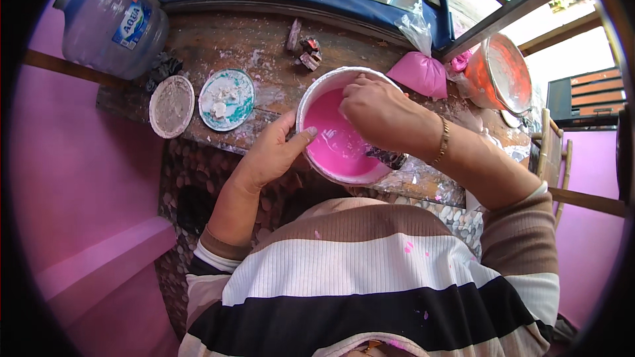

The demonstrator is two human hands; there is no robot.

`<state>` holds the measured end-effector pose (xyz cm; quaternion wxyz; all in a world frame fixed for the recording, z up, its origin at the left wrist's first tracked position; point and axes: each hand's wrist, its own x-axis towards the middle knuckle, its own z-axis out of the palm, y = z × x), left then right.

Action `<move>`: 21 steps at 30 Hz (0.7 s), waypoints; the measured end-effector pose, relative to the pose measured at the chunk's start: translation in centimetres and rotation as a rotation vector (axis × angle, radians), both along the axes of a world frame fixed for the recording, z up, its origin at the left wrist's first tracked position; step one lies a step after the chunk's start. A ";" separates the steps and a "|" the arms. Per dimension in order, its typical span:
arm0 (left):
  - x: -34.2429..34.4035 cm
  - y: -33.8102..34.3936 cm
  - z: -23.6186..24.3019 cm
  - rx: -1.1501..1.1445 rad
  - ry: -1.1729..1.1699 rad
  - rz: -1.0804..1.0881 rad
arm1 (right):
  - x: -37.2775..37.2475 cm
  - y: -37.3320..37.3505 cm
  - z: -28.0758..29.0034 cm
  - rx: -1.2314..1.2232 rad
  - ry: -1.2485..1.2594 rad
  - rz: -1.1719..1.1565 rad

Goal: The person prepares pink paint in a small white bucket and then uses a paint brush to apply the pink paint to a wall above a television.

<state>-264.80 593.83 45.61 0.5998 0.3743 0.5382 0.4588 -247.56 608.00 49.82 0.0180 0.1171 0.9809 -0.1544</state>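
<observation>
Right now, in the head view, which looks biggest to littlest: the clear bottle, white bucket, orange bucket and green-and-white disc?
1. Clear bottle and white bucket: too alike to rank, and the bucket may be nearer
2. Orange bucket
3. Green-and-white disc

The right hand's (pixel 370 109) curled fingertips, and whatever they may pinch, are hidden beneath it. It also covers one side of the bucket (pixel 334 80). Just below this grip, a black thing (pixel 389 157) is partly covered, its kind unclear. Pink liquid (pixel 334 139) conceals the bottom. Some of the left hand's (pixel 271 152) fingers disappear behind the wall it grips. Beyond both grips, small scraps (pixel 309 54) are too indistinct to identify. Nearer than the grips, the striped shirt (pixel 364 268) is cut off by the lower edge.
</observation>
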 end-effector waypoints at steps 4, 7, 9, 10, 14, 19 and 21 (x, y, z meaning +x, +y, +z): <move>0.2 -1.0 1.2 0.047 0.122 0.108 | -2.2 -0.9 -0.6 0.314 -0.110 0.224; -0.1 -1.9 1.7 0.014 0.205 0.224 | -2.2 -1.6 -0.7 0.501 -0.323 0.278; -0.5 -2.3 1.8 0.054 0.236 0.290 | -1.9 -2.1 -0.8 0.521 -0.473 0.205; -0.6 -2.4 1.8 0.073 0.197 0.330 | -1.6 -1.8 -0.8 0.523 -0.476 0.206; -0.6 -2.9 1.9 0.158 0.238 0.470 | 0.0 -0.3 2.5 0.241 -0.293 0.233; -0.1 -2.4 3.1 0.232 0.248 0.491 | 3.1 1.6 7.7 0.027 -0.244 -0.002; 0.3 -2.1 3.2 0.247 0.266 0.481 | 4.2 2.3 9.0 -0.191 -0.203 -0.136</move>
